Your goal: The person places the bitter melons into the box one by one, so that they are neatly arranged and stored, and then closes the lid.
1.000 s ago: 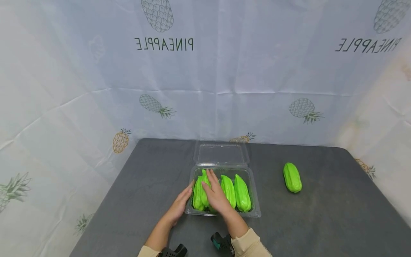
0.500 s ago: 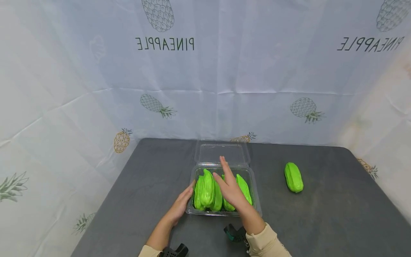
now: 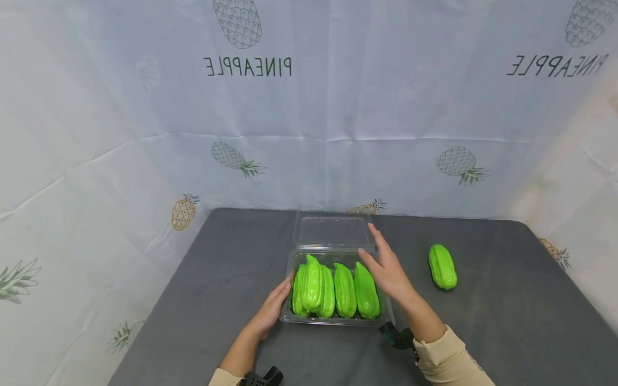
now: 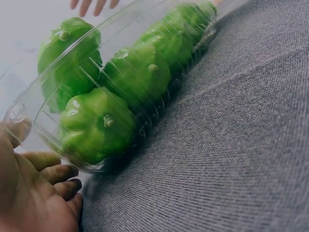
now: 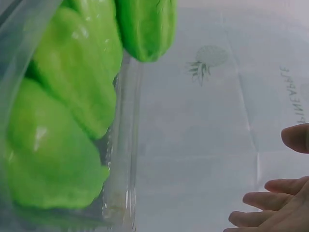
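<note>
A clear plastic clamshell box [image 3: 333, 321] holds several bright green ribbed peppers. One pepper [image 3: 314, 283] lies on top of the others at the left, while another pepper [image 3: 367, 292] is at the right end. My left hand [image 3: 269, 312] rests along the box's left wall, its fingers extended; the left wrist view shows the fingers [image 4: 58, 173] right at the plastic. My right hand [image 3: 390, 274] hovers over the box's right rim with fingers spread and nothing held. In the right wrist view its fingers [image 5: 263, 200] are apart from the peppers.
The box's hinged lid [image 3: 333, 230] lies folded back toward the rear edge of the dark grey table [image 3: 492, 300]. A single green pepper [image 3: 442, 267] lies on the table to the right. Behind hangs a pineapple-print curtain [image 3: 309, 107].
My right hand has moved right, from over the left-hand peppers to the box's right side, uncovering the peppers. The left hand has stayed at the left wall.
</note>
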`<state>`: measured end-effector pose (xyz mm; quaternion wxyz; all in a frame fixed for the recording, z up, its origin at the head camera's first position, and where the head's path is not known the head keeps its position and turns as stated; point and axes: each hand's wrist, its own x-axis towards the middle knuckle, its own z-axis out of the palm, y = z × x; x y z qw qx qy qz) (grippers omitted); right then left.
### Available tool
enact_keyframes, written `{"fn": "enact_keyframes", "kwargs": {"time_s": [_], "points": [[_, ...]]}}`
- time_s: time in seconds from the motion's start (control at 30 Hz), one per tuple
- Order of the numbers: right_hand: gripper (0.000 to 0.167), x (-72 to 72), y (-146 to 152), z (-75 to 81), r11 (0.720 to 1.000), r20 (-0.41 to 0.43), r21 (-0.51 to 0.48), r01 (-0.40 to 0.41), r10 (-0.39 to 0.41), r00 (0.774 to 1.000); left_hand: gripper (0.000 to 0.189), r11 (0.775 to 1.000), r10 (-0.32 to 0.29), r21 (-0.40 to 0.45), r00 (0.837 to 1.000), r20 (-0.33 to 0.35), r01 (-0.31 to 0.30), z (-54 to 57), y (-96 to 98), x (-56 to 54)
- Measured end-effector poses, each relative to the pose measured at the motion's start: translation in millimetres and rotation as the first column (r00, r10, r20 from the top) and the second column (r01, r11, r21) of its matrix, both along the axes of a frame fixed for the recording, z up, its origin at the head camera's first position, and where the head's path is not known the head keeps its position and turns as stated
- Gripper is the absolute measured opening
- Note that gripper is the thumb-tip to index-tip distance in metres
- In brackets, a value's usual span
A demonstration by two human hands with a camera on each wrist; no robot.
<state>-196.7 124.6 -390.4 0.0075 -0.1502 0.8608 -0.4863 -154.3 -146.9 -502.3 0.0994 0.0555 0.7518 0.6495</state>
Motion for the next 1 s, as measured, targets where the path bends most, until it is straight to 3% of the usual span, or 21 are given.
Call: {"fn": "enact_keyframes", "kwargs": {"time_s": [0.33,0.67,1.0], "points": [[0.062,-9.2,24,-5.4,0.995,-0.009,0.088,0.041,-0.040,0.999,0.062,1.000,0.004,-0.009,1.000,0.000,-0.004,0.9,1.5,1.2],[0.060,-27.7,63,-5.8,0.979,-0.122,0.160,0.123,-0.104,0.987,0.059,1.000,0.019,-0.009,1.000,-0.014,-0.019,2.2,0.4,3.0],[0.067,-50.6,100,-11.8,0.960,0.043,0.209,0.185,-0.198,0.979,0.059,1.000,0.012,-0.009,1.000,-0.004,-0.012,2.1,0.6,1.7]]}}
